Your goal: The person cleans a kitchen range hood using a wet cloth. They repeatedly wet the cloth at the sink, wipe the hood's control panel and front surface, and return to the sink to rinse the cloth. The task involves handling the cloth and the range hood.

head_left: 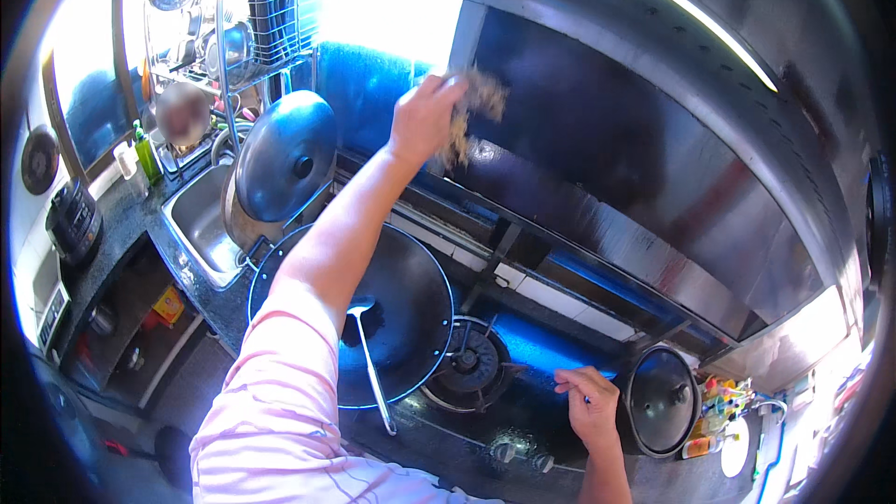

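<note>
My left hand (428, 115) is raised to the metal range hood (553, 98), gripping a crumpled brown rag (472, 112) that is blurred. The rag is at the left part of the hood's dark panel; whether it touches the panel is unclear. Below my left arm sits a large black wok (413, 294), partly hidden by the arm. A metal spatula (371, 364) leans over its near rim. Above the dark stove top, my right hand (591, 402) is loosely curled with a gap between thumb and fingers, and nothing shows in it. It is just left of a lidded black pot (661, 402).
A gas burner (465, 360) lies right of the wok. Behind the wok, a large lid (287, 157) stands tilted beside a steel sink (203, 224). A wire dish rack (224, 28) rises at upper left. Several bottles (707, 427) stand at far right.
</note>
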`<action>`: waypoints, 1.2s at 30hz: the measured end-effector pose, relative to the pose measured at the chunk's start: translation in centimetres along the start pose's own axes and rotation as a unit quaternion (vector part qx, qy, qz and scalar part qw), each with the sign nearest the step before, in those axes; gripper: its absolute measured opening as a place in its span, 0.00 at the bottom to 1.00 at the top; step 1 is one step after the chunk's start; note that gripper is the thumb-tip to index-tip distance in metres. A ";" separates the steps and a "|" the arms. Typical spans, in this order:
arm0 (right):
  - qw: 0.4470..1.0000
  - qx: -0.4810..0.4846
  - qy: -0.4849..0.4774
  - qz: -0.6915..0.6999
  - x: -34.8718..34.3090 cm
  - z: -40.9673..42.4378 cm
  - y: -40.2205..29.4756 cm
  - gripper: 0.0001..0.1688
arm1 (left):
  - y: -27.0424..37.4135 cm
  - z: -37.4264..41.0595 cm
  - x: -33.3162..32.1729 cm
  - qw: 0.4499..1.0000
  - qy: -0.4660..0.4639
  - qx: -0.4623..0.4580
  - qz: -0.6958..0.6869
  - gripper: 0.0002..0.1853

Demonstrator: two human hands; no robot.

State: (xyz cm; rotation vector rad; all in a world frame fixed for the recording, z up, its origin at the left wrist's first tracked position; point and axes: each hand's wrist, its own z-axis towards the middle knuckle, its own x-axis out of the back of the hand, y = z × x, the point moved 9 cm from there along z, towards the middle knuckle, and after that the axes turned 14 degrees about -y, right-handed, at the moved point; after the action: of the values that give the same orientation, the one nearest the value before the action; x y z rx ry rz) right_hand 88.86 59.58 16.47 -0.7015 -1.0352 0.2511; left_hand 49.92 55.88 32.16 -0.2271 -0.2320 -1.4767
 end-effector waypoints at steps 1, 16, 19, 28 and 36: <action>1.000 -0.001 -0.001 0.007 -0.8 -0.3 0.2 0.18 | 0.0 -1.5 -0.6 1.000 -0.017 0.010 -0.010 0.14; 0.996 -0.047 0.049 0.060 -0.9 -5.8 0.9 0.16 | 4.5 -11.8 -7.1 0.893 -0.087 0.221 -0.381 0.15; 0.989 -0.036 0.104 0.095 0.6 -4.7 0.6 0.14 | 9.0 -7.0 -5.1 0.885 -0.040 0.209 -0.413 0.16; 0.981 -0.058 0.142 0.123 1.5 -11.5 1.7 0.14 | 15.4 -2.1 -7.9 0.959 0.023 0.172 -0.223 0.12; 0.949 -0.140 0.217 0.181 3.1 -19.6 5.4 0.15 | 30.0 -0.4 -13.3 0.944 0.002 0.081 -0.321 0.11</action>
State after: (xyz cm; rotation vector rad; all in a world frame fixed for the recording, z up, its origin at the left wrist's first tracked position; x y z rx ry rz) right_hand 107.86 57.20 8.96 -1.1504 -0.5175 0.2525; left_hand 78.80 70.84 27.65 -0.0089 -0.4517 -2.0922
